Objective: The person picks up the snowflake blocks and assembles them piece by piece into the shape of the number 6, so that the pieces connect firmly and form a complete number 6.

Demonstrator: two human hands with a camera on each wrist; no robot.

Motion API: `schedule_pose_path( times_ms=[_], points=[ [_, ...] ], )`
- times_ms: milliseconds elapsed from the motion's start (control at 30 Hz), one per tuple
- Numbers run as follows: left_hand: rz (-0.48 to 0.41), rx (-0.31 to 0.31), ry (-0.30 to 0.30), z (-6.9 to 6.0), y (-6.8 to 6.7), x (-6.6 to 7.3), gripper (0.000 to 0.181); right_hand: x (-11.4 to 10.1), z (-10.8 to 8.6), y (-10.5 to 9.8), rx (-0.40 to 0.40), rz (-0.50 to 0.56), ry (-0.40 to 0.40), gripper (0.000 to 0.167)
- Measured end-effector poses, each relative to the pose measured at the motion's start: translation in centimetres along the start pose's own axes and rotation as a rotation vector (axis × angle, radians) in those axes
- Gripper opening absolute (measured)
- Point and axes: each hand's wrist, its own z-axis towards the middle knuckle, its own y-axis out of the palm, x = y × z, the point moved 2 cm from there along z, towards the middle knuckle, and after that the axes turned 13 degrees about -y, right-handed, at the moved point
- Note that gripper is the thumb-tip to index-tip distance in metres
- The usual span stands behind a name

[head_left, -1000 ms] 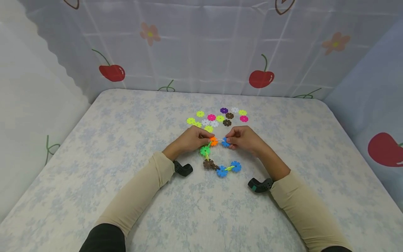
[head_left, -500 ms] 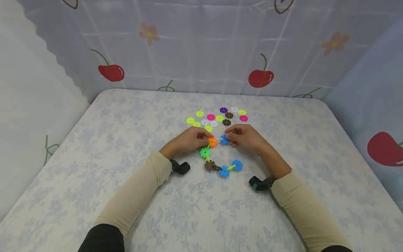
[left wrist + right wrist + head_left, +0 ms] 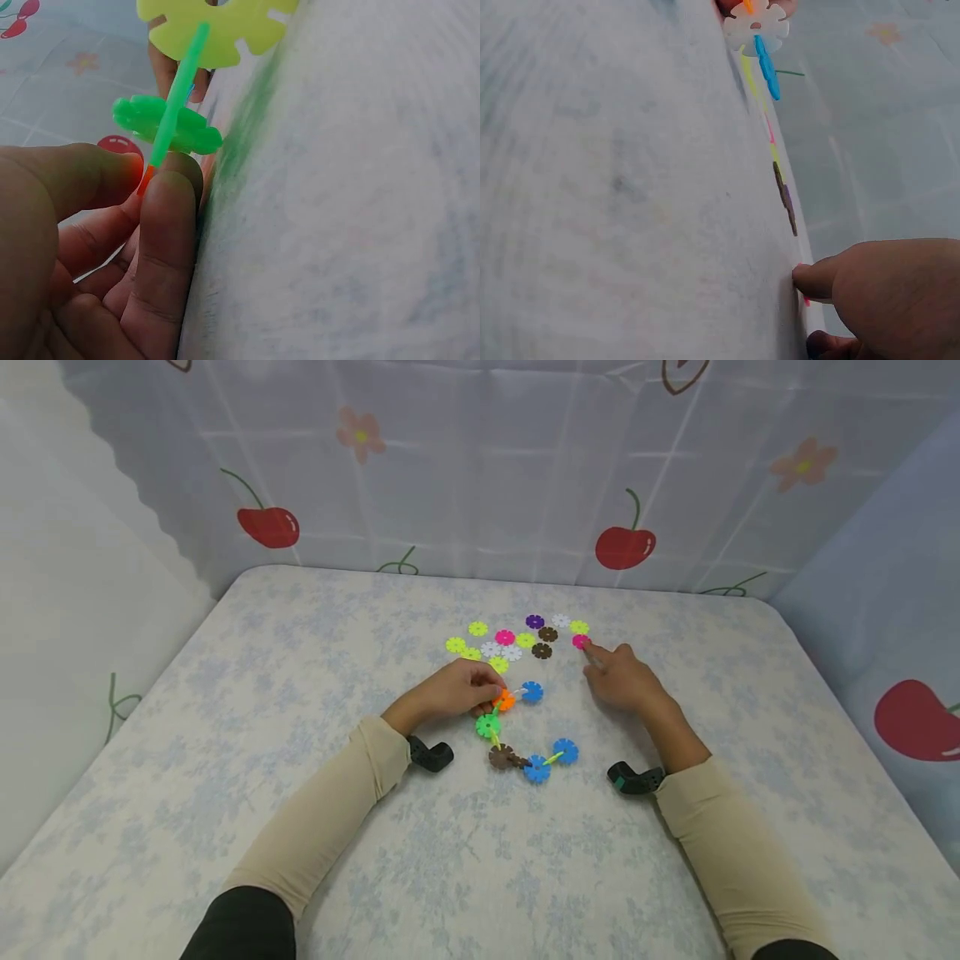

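Observation:
In the head view my left hand pinches an orange notched flower disc that is part of a curved chain of linked discs. From it the chain runs through a green disc, a brown disc and a blue disc to another blue disc. At the other end a white disc joins the orange one to a blue disc. My right hand reaches over the table, a fingertip touching a loose pink disc.
Loose discs lie flat beyond the chain, among them a purple disc, a brown disc and a yellow disc. The patterned tablecloth reaches back to a printed curtain.
My right hand has let go of the blue disc at the chain's end and moved up and right to the pink disc. My left hand keeps hold of the orange disc.

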Motion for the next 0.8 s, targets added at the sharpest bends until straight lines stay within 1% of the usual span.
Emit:
schedule_pose_path(
  times_ms=[67, 167, 200, 267, 367, 433, 500, 567, 667, 800],
  points=[
    [-0.007, -0.009, 0.004, 0.0, 0.0, 0.0, 0.017, 0.0, 0.0, 0.0, 0.025, 0.001, 0.001, 0.051],
    [-0.022, -0.029, 0.012, -0.1, -0.1, 0.0, 0.019, 0.1, -0.1, -0.1, 0.085, 0.026, -0.024, 0.033],
    [-0.026, -0.034, 0.012, -0.1, -0.1, 0.0, 0.020, 0.2, -0.2, -0.2, 0.104, 0.037, -0.029, 0.030],
    [-0.028, -0.035, 0.010, -0.2, -0.2, 0.1, 0.021, 0.4, -0.2, -0.3, 0.126, 0.048, -0.034, 0.031],
    [-0.015, -0.027, 0.009, -0.2, -0.3, 0.1, 0.022, 0.4, -0.2, -0.6, 0.117, 0.050, -0.039, 0.037],
    [-0.008, -0.026, 0.011, -0.1, -0.3, 0.2, 0.022, 0.3, -0.2, -0.8, 0.102, 0.065, -0.036, 0.038],
    [-0.004, -0.031, 0.016, -0.1, -0.3, 0.2, 0.023, -0.1, -0.3, -1.0, 0.087, 0.073, -0.036, 0.029],
    [0.002, -0.038, 0.026, -0.2, -0.3, 0.2, 0.024, -0.6, -0.5, -1.3, 0.083, 0.109, -0.030, 0.020],
    [0.017, -0.052, 0.042, -0.2, -0.2, 0.2, 0.025, -1.6, -0.9, -1.3, 0.057, 0.173, -0.061, 0.011],
    [0.036, -0.067, 0.067, -0.2, -0.1, 0.2, 0.028, -3.0, -1.1, -0.9, 0.002, 0.264, -0.144, 0.009]
  ],
)
